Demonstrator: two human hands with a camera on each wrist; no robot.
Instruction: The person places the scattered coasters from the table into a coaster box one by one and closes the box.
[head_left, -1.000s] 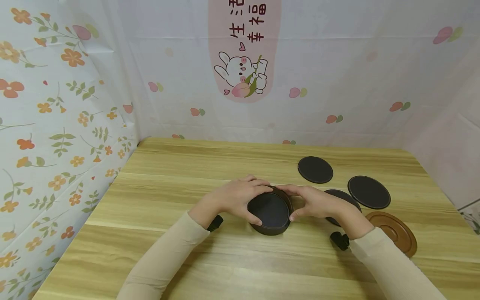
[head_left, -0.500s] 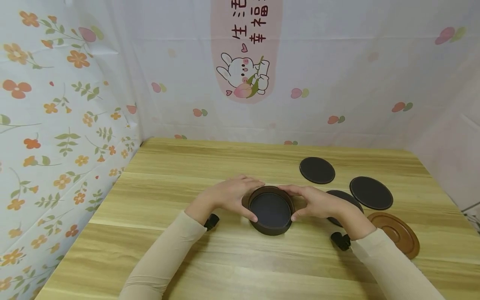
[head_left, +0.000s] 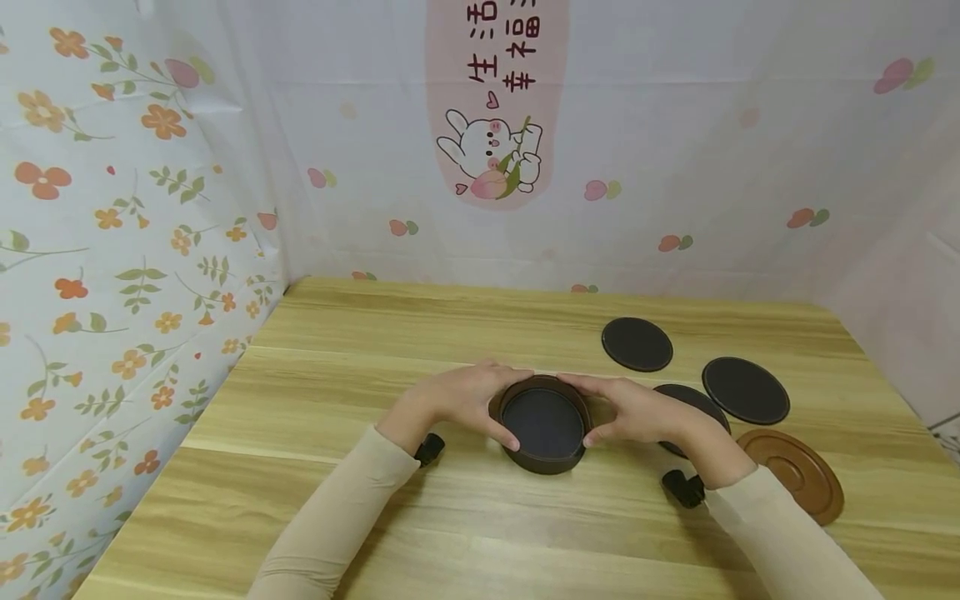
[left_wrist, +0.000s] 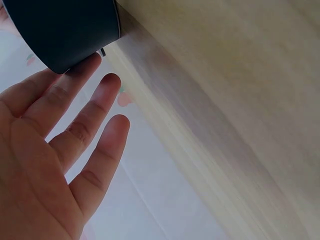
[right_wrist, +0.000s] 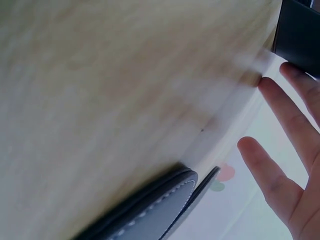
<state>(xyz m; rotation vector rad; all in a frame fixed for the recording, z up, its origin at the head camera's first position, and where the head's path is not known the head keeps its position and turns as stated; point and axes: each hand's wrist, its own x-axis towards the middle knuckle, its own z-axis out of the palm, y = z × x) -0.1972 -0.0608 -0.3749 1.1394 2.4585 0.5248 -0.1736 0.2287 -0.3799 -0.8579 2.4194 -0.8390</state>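
Curtained off like a booth, in home or studio I cannot tell, a wood-grain worktop (head_left: pixel 360 333) has floral sheeting (head_left: pixel 150 250) along its left edge and, behind its far edge, a pale sheet (head_left: pixel 660 142) with a cartoon rabbit (head_left: pixel 476 143) and Chinese lettering (head_left: pixel 520 81).

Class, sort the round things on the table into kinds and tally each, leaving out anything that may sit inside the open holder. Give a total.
Loose black discs: 3
Brown disc: 1
Dark open holder: 1
Total: 5
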